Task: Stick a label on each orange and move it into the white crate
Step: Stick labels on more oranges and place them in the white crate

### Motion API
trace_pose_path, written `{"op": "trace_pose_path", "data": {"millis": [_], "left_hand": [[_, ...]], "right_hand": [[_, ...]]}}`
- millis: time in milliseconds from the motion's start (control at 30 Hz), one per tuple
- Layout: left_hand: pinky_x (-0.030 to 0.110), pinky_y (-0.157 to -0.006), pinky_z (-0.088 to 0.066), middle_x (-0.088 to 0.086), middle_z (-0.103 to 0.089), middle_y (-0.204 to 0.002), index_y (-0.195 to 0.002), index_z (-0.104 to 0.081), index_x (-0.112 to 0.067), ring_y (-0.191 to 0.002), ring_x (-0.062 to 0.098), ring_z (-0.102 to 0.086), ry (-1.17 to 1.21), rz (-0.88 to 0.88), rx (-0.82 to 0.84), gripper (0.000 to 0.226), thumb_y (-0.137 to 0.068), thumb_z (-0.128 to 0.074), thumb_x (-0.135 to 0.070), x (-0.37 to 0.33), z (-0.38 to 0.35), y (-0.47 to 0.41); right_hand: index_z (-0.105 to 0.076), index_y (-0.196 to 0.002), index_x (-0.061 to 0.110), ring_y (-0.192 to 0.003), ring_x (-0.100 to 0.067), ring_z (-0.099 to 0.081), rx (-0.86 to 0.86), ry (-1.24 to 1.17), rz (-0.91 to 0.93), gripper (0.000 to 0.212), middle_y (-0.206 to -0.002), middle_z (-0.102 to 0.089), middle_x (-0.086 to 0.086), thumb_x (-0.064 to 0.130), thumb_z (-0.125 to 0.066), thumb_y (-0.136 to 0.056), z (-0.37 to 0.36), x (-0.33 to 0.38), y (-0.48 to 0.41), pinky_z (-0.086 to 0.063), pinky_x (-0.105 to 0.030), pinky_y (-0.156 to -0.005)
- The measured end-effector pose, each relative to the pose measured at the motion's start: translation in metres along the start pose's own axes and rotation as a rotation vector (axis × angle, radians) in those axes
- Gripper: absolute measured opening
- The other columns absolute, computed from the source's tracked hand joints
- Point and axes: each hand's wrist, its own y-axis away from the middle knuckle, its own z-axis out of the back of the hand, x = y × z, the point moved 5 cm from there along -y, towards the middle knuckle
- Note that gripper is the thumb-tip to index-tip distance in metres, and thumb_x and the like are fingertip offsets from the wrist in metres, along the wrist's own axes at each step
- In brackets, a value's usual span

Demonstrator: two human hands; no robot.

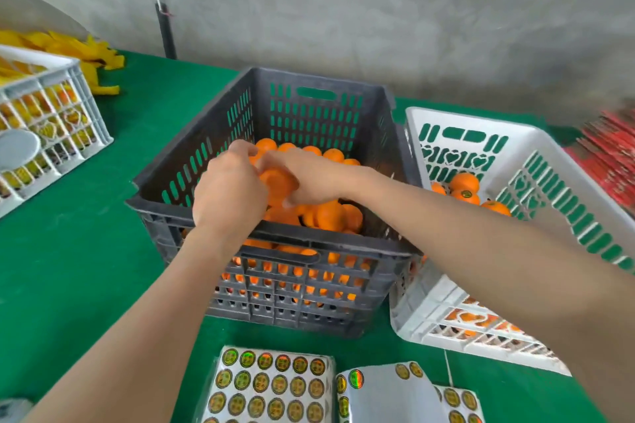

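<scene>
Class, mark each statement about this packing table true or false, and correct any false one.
1. The left hand and the right hand are both over the dark grey crate, gripping an orange. True.
2. The white crate on the right is empty. False: the white crate holds a few labelled oranges.
3. Label sheets lie in front of the dark grey crate. True.
4. The table cover is blue. False: the table cover is green.
</scene>
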Motion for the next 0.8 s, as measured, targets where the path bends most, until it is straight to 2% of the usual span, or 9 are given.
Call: {"op": "trace_pose_path", "data": {"millis": [67,167,233,300,367,433,500,633,800], "left_hand": [[0.044,-0.071,-0.054,0.012,-0.068,-0.102,-0.124,-0.053,-0.016,-0.09,0.032,-0.062,0.001,0.0,0.008,0.042,-0.086,-0.045,-0.001,0.002,0.001,0.0],[0.046,-0.074,-0.054,0.015,-0.068,-0.102,-0.121,-0.056,-0.015,-0.088,0.034,-0.062,0.052,-0.038,-0.017,0.034,-0.09,-0.045,-0.006,0.001,0.003,0.004],[0.041,-0.073,-0.052,0.016,-0.069,-0.101,-0.118,-0.059,-0.012,-0.085,0.035,-0.062,0.089,-0.108,-0.067,0.03,-0.09,-0.049,-0.008,-0.005,0.009,0.01],[0.041,-0.078,-0.048,0.018,-0.069,-0.099,-0.115,-0.062,-0.009,-0.086,0.035,-0.062,0.126,-0.161,-0.096,0.027,-0.089,-0.054,-0.007,-0.011,0.012,0.015],[0.033,-0.08,-0.045,0.014,-0.068,-0.096,-0.113,-0.063,-0.006,-0.08,0.023,-0.06,0.195,-0.19,-0.098,0.025,-0.089,-0.056,-0.005,-0.022,0.012,0.025],[0.014,-0.074,-0.042,0.006,-0.065,-0.091,-0.111,-0.063,-0.005,-0.072,0.002,-0.055,0.269,-0.27,-0.057,0.023,-0.089,-0.056,-0.003,-0.044,0.007,0.048],[-0.001,-0.069,-0.04,-0.004,-0.062,-0.087,-0.108,-0.063,-0.011,-0.074,0.0,-0.055,0.363,-0.39,0.032,0.022,-0.089,-0.058,-0.002,-0.07,-0.002,0.084],[0.007,-0.07,-0.049,-0.019,-0.062,-0.092,-0.103,-0.059,-0.03,-0.081,0.003,-0.063,0.523,-0.5,0.297,0.03,-0.09,-0.056,-0.004,-0.105,-0.025,0.146],[0.014,-0.07,-0.05,-0.01,-0.067,-0.095,-0.104,-0.063,-0.021,-0.084,0.005,-0.064,0.567,-0.425,0.667,0.028,-0.093,-0.049,0.001,-0.112,-0.069,0.19]], "right_hand": [[-0.04,-0.133,0.02,-0.115,-0.011,-0.043,-0.046,-0.218,0.035,0.066,-0.128,-0.042,0.007,0.01,-0.073,-0.076,0.025,-0.006,0.034,-0.04,-0.017,-0.091],[-0.036,-0.134,0.025,-0.126,-0.009,-0.038,-0.165,-0.488,-0.026,0.073,-0.134,-0.036,0.011,0.004,-0.075,-0.075,0.053,-0.021,0.1,-0.041,-0.034,-0.103],[-0.04,-0.126,0.034,-0.125,-0.012,-0.044,-0.2,-0.629,-0.039,0.073,-0.133,-0.041,0.009,0.005,-0.078,-0.07,0.058,-0.023,0.144,-0.046,-0.037,-0.099],[-0.043,-0.122,0.037,-0.12,-0.008,-0.05,-0.23,-0.737,-0.045,0.073,-0.13,-0.044,0.01,0.006,-0.077,-0.065,0.057,-0.019,0.185,-0.05,-0.028,-0.09],[-0.044,-0.122,0.034,-0.117,-0.008,-0.052,-0.25,-0.831,-0.059,0.074,-0.129,-0.045,0.008,0.002,-0.076,-0.064,0.05,-0.017,0.219,-0.049,-0.024,-0.085],[-0.045,-0.122,0.029,-0.117,-0.014,-0.054,-0.266,-0.924,-0.09,0.074,-0.128,-0.047,0.003,-0.004,-0.074,-0.063,0.035,-0.018,0.248,-0.05,-0.029,-0.086],[-0.045,-0.122,0.025,-0.115,-0.02,-0.055,-0.269,-1.036,-0.131,0.075,-0.127,-0.049,-0.002,-0.009,-0.072,-0.06,0.017,-0.021,0.271,-0.051,-0.039,-0.09],[-0.052,-0.121,0.021,-0.112,-0.03,-0.057,-0.251,-1.28,-0.242,0.08,-0.124,-0.054,-0.008,0.007,-0.086,-0.05,-0.02,-0.034,0.304,-0.049,-0.047,-0.095],[-0.049,-0.127,0.009,-0.082,-0.034,-0.069,-0.088,-1.604,-0.55,0.08,-0.104,-0.067,-0.022,0.044,-0.081,-0.064,-0.075,-0.047,0.329,-0.059,-0.038,-0.072]]}}
